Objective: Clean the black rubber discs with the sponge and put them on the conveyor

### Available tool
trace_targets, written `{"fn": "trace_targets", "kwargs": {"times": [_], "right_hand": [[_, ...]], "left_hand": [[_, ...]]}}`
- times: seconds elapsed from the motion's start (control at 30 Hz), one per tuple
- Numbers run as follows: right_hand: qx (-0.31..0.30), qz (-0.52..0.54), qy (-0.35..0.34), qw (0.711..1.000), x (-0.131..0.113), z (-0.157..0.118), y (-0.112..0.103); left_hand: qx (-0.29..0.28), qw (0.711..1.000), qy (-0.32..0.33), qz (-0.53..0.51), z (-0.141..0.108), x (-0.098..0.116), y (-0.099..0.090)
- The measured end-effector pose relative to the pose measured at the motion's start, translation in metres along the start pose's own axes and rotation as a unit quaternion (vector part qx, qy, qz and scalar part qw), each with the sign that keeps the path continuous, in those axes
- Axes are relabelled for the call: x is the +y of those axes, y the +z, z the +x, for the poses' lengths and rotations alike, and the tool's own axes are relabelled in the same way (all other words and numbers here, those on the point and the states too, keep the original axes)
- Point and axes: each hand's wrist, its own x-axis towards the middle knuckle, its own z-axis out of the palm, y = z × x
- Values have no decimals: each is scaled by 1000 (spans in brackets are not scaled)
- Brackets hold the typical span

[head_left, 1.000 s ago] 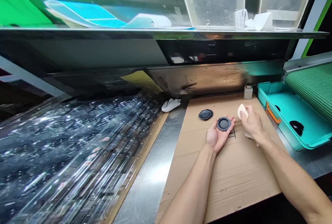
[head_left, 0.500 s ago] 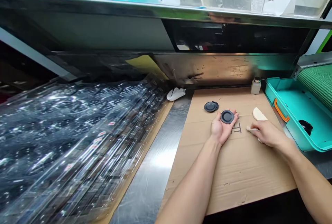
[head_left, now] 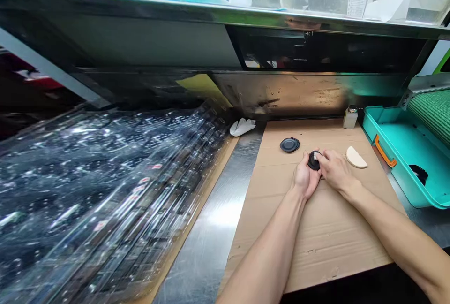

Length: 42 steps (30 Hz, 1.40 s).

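Disc (head_left: 313, 160): above cardboard (head_left: 302, 229), gripped by left fingers.
Left hand (head_left: 305, 177): fingers curled around disc.
Right hand (head_left: 332, 165): fingers pinching white wad (head_left: 317, 155) against disc.

The tabletop (head_left: 207, 229) shows brushed, glossy metal; the sheet (head_left: 326, 229) on it is matt brown cardboard, lightly creased. The bin (head_left: 401, 154) looks like smooth turquoise plastic.

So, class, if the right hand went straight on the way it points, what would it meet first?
The dark round piece held in the left hand. The right hand seems to press a white scrap on it, though exact contact is unclear.
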Motion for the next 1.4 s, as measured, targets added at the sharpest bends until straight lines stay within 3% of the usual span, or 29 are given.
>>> {"fn": "trace_targets", "kwargs": {"times": [0.23, 0.4, 0.6, 0.8, 0.97, 1.13, 1.3, 1.4], "right_hand": [[14, -23, -37, 999, 3, -1, 1], [26, -32, -122, 992, 5, -4, 5], [3, -24, -35, 999, 12, -6, 3], [5, 71, -68, 995, 10, -9, 6], [16, 43, -25, 999, 12, -4, 9], [29, 43, -51, 997, 5, -10, 8], [36, 27, 15, 999, 5, -8, 5], [36, 44, -10, 998, 3, -9, 5]], "left_hand": [[-3, 1000, -6, 3, 0, -2, -3], [-20, 999, -24, 18, 1, 0, -5], [-3, 1000, -2, 16, 6, -1, -8], [-22, 999, -6, 34, 5, -6, -8], [-13, 999, 18, 23, 6, -4, -10], [-18, 999, 3, 39, 5, -7, -8], [-15, 999, 28, 28, 4, -11, -7], [-13, 999, 18, 46, 4, -12, -7]]}}
